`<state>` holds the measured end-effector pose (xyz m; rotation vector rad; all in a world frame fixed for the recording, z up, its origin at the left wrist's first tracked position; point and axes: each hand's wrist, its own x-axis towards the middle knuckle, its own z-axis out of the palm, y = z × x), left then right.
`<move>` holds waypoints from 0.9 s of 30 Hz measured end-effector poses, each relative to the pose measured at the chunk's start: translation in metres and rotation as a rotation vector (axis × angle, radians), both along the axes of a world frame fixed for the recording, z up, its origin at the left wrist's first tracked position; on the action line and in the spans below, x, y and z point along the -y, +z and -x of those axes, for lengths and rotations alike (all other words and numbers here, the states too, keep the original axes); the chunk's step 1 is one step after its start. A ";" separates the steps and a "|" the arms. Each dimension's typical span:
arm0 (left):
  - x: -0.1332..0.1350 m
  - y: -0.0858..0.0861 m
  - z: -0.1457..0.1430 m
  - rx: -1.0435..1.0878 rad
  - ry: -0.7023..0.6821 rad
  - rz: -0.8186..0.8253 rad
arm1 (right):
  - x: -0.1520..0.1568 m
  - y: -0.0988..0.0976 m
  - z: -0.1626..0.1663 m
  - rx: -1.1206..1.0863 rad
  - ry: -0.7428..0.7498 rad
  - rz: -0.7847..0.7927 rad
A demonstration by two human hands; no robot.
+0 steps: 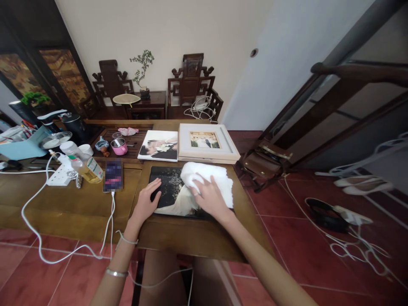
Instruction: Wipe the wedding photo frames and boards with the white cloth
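A dark photo panel point(168, 182) with a pale gown on it lies flat on the wooden table. My left hand point(147, 200) rests at the panel's left edge, its fingers stretched out and nothing in its grasp. On the panel's right half, my right hand point(208, 196) presses a bunched white cloth point(219, 174) against the surface. The cloth spreads past the fingers and covers the panel's upper right. Just behind lie a white-edged photo print point(159, 142) and a white framed photo point(229, 144) resting on a box.
To the left are a phone point(112, 176) on a charging cable, an oil-coloured bottle point(91, 170), a white power strip point(60, 175) and a pink cup point(119, 146). A wooden chair with a brown bag point(263, 163) stands right. Cables point(360, 242) lie on the red floor.
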<state>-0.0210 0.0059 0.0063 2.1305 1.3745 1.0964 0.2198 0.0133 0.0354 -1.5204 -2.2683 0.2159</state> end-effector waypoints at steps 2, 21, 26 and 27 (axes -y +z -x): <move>0.002 0.004 0.001 0.038 0.008 0.005 | -0.001 0.001 0.025 0.026 0.013 -0.011; 0.005 0.008 -0.004 0.012 -0.009 -0.016 | 0.044 0.003 -0.019 -0.151 0.157 0.184; 0.003 0.005 -0.003 -0.037 -0.016 -0.029 | -0.022 0.002 0.013 -0.266 0.014 0.274; 0.002 0.004 -0.003 -0.039 -0.016 -0.032 | -0.034 0.004 0.027 -0.274 0.040 0.275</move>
